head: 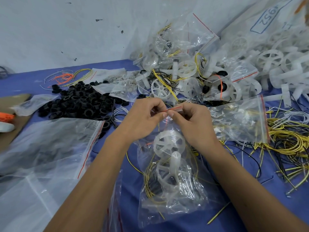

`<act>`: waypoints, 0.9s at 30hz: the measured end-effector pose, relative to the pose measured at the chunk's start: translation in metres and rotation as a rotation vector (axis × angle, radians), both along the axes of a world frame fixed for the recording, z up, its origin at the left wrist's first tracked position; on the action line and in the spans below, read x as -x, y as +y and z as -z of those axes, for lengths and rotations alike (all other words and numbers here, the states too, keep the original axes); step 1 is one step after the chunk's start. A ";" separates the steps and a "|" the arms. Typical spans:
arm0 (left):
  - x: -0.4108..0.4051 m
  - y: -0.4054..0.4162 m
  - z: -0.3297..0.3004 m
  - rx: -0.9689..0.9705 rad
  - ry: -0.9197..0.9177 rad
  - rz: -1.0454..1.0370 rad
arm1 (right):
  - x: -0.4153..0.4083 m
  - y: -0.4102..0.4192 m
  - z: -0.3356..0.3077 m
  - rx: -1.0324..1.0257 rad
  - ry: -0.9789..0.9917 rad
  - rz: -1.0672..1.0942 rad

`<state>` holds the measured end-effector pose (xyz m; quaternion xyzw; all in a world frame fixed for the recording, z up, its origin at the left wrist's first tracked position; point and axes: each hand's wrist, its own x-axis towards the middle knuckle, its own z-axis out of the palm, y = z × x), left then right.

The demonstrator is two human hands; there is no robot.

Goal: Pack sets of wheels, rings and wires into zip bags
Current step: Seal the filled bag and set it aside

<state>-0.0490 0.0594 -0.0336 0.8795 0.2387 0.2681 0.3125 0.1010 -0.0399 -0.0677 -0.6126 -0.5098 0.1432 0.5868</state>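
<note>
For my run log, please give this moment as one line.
step: sealing bag | left hand: pinches zip strip | right hand: pinches zip strip | bag: wheels, yellow wires inside

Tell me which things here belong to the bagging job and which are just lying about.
In the job: zip bag pinched at its seal by left hand and right hand; black rings; loose wheels; yellow wires.

Lying about: cardboard; orange object.

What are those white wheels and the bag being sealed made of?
The wheels look like moulded plastic: milky, slightly see-through, with a matte finish. The bag seems to be thin clear plastic film: glossy and crinkled, its contents showing through, with a red zip strip.
</note>
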 end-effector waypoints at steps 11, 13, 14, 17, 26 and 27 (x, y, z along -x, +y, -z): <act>0.003 0.006 0.003 0.032 0.015 0.020 | -0.001 0.001 0.003 -0.014 0.008 -0.042; 0.004 0.007 0.003 0.025 -0.007 0.027 | 0.000 0.001 0.003 -0.024 -0.010 -0.046; 0.004 0.007 0.003 0.023 -0.021 0.024 | 0.000 0.001 0.002 -0.027 -0.015 -0.038; 0.005 0.009 0.005 0.048 -0.031 -0.021 | -0.004 0.001 0.000 -0.037 -0.005 0.011; 0.007 0.010 0.002 0.040 0.007 -0.063 | -0.006 0.000 -0.001 0.020 0.063 -0.040; 0.007 0.010 0.002 0.050 0.014 -0.051 | -0.007 0.000 -0.001 0.024 0.062 -0.039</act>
